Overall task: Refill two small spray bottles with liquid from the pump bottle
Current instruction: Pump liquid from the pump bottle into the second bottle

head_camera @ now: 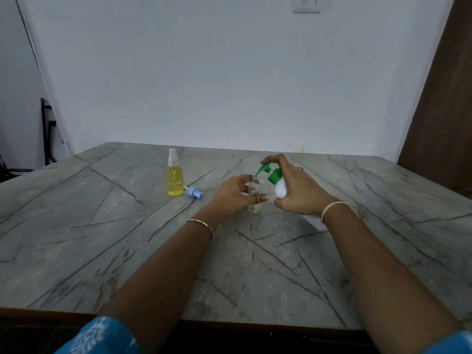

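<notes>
1. Table (132, 254): grey veined stone top. Both forearms reach across it from the near edge, so the work is done well in from that edge.
2. Left hand (233, 196): fingers and thumb are curled round the clear spray bottle (255, 188), with the thumb across its front. The bottle appears to stand upright on the table just right of centre. In my judgement the grip is there to hold the narrow neck steady under the spout.
3. Right hand (300, 191): wrapped round the pump bottle (280, 190), forefinger hooked over the green pump head (265, 170). The bottle is tilted so the spout sits at the open neck of the clear bottle, which lets one hand both aim and press.
4. Clear spray bottle, condition: cap off, walls transparent, only a shallow yellowish pool at the base. Judged to be at the start of its fill.
5. Blue spray cap (195, 193): lies on its side left of the hands, presumably set aside for refitting.
6. Yellow spray bottle (174, 180): upright just beside the blue cap, white sprayer fitted, yellow liquid up to the shoulder. Judged complete.
7. Beyond: plain pale wall.
</notes>
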A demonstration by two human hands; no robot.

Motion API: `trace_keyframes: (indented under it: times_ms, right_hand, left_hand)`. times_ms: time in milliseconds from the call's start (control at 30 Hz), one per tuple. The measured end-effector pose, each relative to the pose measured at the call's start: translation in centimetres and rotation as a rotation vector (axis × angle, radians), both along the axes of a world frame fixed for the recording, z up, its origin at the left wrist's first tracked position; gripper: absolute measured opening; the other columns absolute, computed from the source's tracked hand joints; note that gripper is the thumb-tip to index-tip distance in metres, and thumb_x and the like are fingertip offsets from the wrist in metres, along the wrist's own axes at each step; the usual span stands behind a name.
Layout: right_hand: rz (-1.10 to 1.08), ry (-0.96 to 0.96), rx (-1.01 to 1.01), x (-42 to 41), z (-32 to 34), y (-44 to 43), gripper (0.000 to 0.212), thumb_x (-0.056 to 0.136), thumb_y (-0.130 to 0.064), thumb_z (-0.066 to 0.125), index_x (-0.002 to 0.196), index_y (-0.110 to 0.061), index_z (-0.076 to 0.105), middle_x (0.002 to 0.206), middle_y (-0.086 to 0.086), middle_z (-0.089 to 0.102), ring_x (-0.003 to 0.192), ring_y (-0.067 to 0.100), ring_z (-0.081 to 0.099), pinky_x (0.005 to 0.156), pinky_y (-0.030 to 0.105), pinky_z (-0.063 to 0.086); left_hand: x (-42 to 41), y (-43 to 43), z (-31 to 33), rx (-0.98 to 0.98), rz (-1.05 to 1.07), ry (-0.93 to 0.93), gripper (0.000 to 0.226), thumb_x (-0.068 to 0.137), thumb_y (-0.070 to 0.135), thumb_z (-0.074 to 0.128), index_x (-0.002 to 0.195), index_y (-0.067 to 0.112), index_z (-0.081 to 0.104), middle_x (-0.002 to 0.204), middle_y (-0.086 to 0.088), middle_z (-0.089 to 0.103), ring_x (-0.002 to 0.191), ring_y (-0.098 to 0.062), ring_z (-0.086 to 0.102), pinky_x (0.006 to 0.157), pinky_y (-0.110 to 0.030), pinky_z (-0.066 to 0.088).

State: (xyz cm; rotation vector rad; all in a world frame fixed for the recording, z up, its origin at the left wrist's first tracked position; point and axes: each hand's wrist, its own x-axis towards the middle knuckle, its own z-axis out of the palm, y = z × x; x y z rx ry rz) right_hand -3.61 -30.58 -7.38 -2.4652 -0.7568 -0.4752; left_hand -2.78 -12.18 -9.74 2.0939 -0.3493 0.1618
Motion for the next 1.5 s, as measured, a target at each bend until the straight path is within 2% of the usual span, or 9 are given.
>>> trace_keyframes:
  times_ms: [133,233,400,533,900,1133,1267,1367,1500]
  right_hand:
    - [0.002,0.002,-0.041,-0.2,0.0,-0.2,0.094,0.063,-0.021,0.066,0.138,-0.054,0.02,0.121,0.008,0.056,0.093,0.028,0.058,0.079,0.039,0.053]
    - [-0.004,-0.01,-0.074,-0.2,0.2,-0.5,0.101,0.063,-0.025,0.064,0.143,-0.059,0.012,0.129,0.011,0.054,0.1,0.03,0.057,0.085,0.044,0.053]
    - [0.012,0.001,-0.015,-0.2,0.1,-0.3,0.084,0.059,-0.023,0.063,0.131,-0.049,0.027,0.117,0.003,0.057,0.09,0.028,0.059,0.075,0.04,0.054]
    - [0.011,-0.012,0.012,0.0,-0.1,0.0,0.079,0.059,-0.022,0.065,0.126,-0.043,0.029,0.117,0.001,0.056,0.092,0.028,0.059,0.081,0.044,0.054]
    - [-0.02,-0.033,-0.046,0.1,-0.3,-0.2,0.09,0.059,-0.026,0.063,0.135,-0.052,0.022,0.118,0.005,0.058,0.09,0.027,0.057,0.08,0.043,0.053]
    - [0.006,-0.014,-0.016,0.4,-0.3,-0.4,0.089,0.062,-0.016,0.069,0.133,-0.048,0.025,0.114,0.005,0.058,0.083,0.025,0.056,0.07,0.031,0.044]
    - [-0.018,-0.022,-0.003,0.5,-0.4,-0.3,0.082,0.06,-0.021,0.067,0.128,-0.046,0.028,0.106,0.007,0.059,0.083,0.028,0.057,0.074,0.042,0.053]
    - [-0.032,-0.045,-0.021,0.4,-0.5,-0.2,0.082,0.06,-0.024,0.065,0.129,-0.046,0.027,0.111,0.005,0.058,0.086,0.029,0.057,0.077,0.046,0.054]
    - [-0.048,-0.073,-0.081,0.1,-0.5,-0.4,0.096,0.061,-0.026,0.065,0.14,-0.053,0.018,0.119,0.006,0.057,0.092,0.028,0.055,0.08,0.047,0.053]
  left_hand:
    - [0.2,0.1,-0.1,-0.037,0.007,0.009,0.063,0.067,0.036,0.083,0.122,0.019,0.059,0.109,-0.003,0.07,0.101,-0.017,0.065,0.092,-0.042,0.053]
    - [0.4,0.2,-0.3,-0.049,-0.003,0.012,0.06,0.066,0.035,0.083,0.119,0.02,0.06,0.108,-0.002,0.07,0.1,-0.016,0.065,0.091,-0.042,0.054]
    - [0.3,0.1,-0.3,-0.031,-0.014,0.001,0.06,0.069,0.038,0.081,0.122,0.019,0.059,0.108,0.0,0.07,0.101,-0.014,0.065,0.092,-0.042,0.053]
    - [0.2,0.1,-0.3,-0.029,-0.02,-0.003,0.063,0.07,0.042,0.079,0.124,0.019,0.057,0.106,0.0,0.071,0.098,-0.013,0.066,0.092,-0.041,0.053]
    - [-0.4,0.3,0.1,-0.133,-0.064,0.078,0.055,0.086,0.042,0.063,0.131,0.014,0.05,0.109,-0.01,0.069,0.097,-0.022,0.067,0.085,-0.041,0.056]
    - [-0.6,0.1,0.6,-0.189,-0.065,0.128,0.052,0.089,0.038,0.061,0.132,0.013,0.047,0.109,-0.01,0.069,0.101,-0.025,0.066,0.086,-0.036,0.056]
    - [-0.4,0.0,0.5,-0.168,-0.062,0.13,0.059,0.086,0.04,0.063,0.135,0.013,0.045,0.11,-0.009,0.069,0.099,-0.023,0.067,0.085,-0.035,0.056]
    - [-0.3,0.0,0.5,-0.162,-0.07,0.132,0.059,0.085,0.04,0.064,0.134,0.013,0.047,0.109,-0.01,0.069,0.097,-0.021,0.067,0.084,-0.036,0.056]
    - [-0.4,0.0,0.7,-0.145,-0.058,0.131,0.056,0.085,0.041,0.064,0.133,0.015,0.049,0.108,-0.01,0.069,0.097,-0.023,0.067,0.083,-0.036,0.057]
